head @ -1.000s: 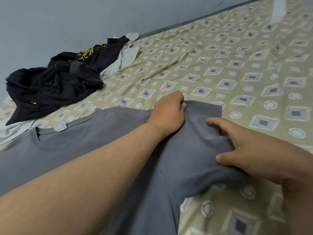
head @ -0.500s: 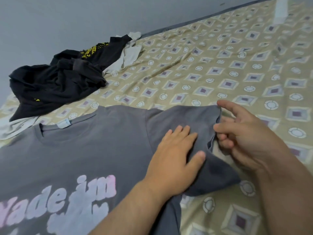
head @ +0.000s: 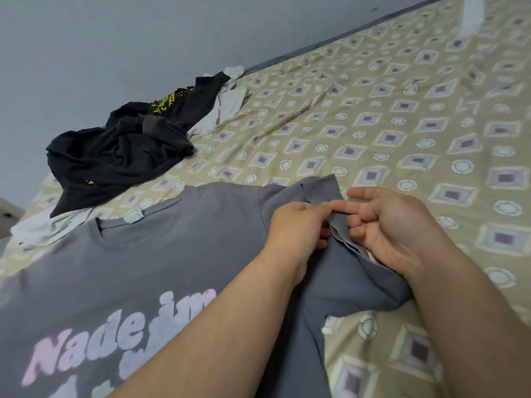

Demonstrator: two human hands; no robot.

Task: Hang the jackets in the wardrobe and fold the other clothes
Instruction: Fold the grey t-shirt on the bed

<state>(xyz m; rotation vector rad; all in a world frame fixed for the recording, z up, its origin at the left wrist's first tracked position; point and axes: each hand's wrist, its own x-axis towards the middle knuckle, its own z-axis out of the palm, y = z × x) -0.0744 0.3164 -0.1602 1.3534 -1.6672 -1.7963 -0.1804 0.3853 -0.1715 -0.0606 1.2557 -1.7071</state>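
The grey T-shirt (head: pixel 161 254) lies spread face up on the bed (head: pixel 402 116), its collar toward the wall and pale pink and lilac lettering (head: pixel 120 334) across the chest, cut off by the lower edge of the view. Both hands meet at its sleeve (head: pixel 319 191), which lies toward the middle of the bed. The left hand (head: pixel 298 225) is curled, thumb and fingers closed in a pinch on the sleeve's hem, knuckles up, with its forearm crossing over the shirt's body. The right hand (head: pixel 393 225) is half open, palm turned toward the left hand: its index finger reaches out and touches the left hand's fingertips at the hem, the next finger stretches free above the bed sheet, and the lower fingers are bent in against a raised fold of the sleeve cloth. Between the two hands the hem stands up in a narrow ridge, and below them the sleeve bunches into soft folds. A crumpled black garment (head: pixel 120 153) with yellow print sits well apart near the wall, lying partly over a white garment (head: pixel 230 107).
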